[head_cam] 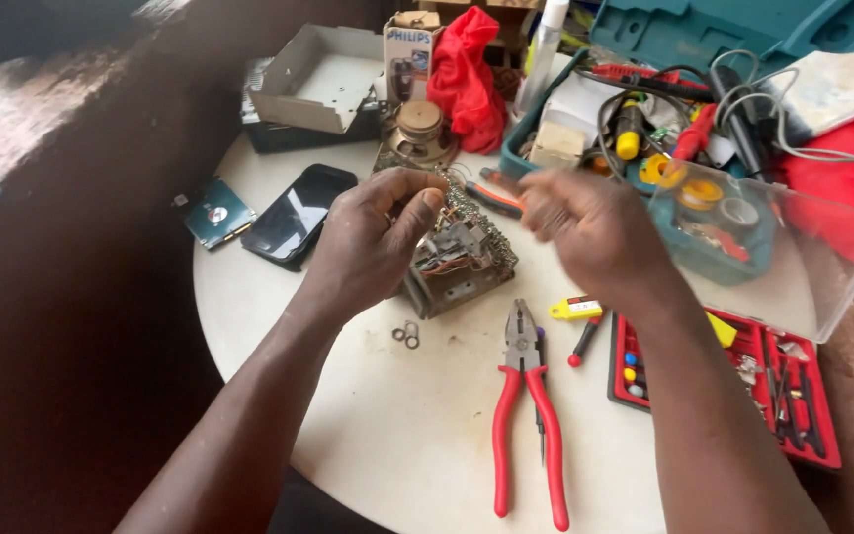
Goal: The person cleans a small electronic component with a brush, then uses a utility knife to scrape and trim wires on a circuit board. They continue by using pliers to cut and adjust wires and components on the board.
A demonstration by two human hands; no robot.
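A metal electronic module with a circuit board and coloured wires (459, 262) rests on the round white table (397, 435). My left hand (373, 242) grips its left side, fingers curled over the top edge. Just right of the module, my right hand (590, 232) hovers blurred, fingers loosely bunched; whether it holds anything is unclear. Red-handled pliers (526, 415) lie on the table below the module, with a small screwdriver (585, 341) and a yellow tester (575, 309) beside them. Two small metal washers (406, 334) lie near my left wrist.
A black phone (298, 213) and a bare hard drive (214, 213) lie at the left. An open grey box (318, 79), a speaker (419, 129), red cloth (467, 74), a clear-lidded parts box (743, 227), a red screwdriver-bit tray (743, 381) and a teal tool case (724, 30) crowd the back and right.
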